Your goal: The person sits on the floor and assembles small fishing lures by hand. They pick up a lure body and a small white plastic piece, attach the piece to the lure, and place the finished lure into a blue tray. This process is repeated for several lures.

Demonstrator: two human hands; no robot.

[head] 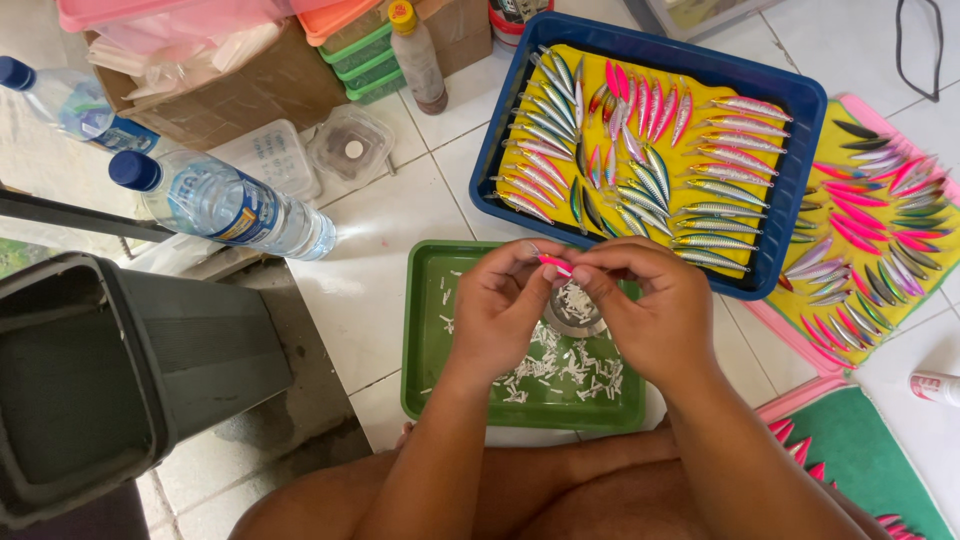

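My left hand and my right hand meet above a green tray, and together their fingertips pinch a small pink fishing lure. Under the hands the tray holds several small white bits and a round metal dish with more white bits in it. Just beyond the hands a blue tray with a yellow liner carries rows of painted fish-shaped lures in silver, pink and green.
A pink tray of more lures lies at the right, and a green mat with pink lures at the lower right. Two water bottles lie at the left beside a dark bin. Cardboard box, plastic containers and a brown bottle stand behind.
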